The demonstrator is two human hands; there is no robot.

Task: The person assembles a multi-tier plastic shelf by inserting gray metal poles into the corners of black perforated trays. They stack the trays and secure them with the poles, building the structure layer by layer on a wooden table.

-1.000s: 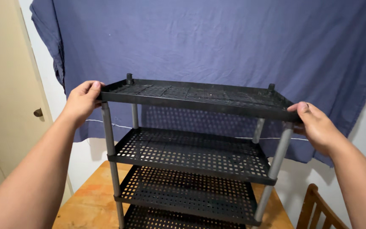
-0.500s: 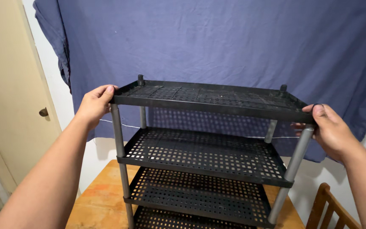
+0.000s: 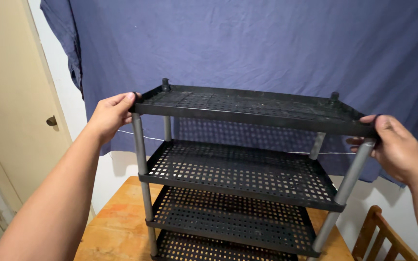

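Hands (image 3: 110, 116) grip perforated black plastic shelf (image 3: 252, 107).

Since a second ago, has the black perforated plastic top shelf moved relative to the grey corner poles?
Cannot tell. The top shelf looks slightly steeper against the grey corner poles, but the camera shifted too; both hands grip its ends throughout.

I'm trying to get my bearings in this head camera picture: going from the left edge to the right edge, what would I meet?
Beige door → left hand → black perforated top shelf of the rack → right hand, with a wooden chair low below it.
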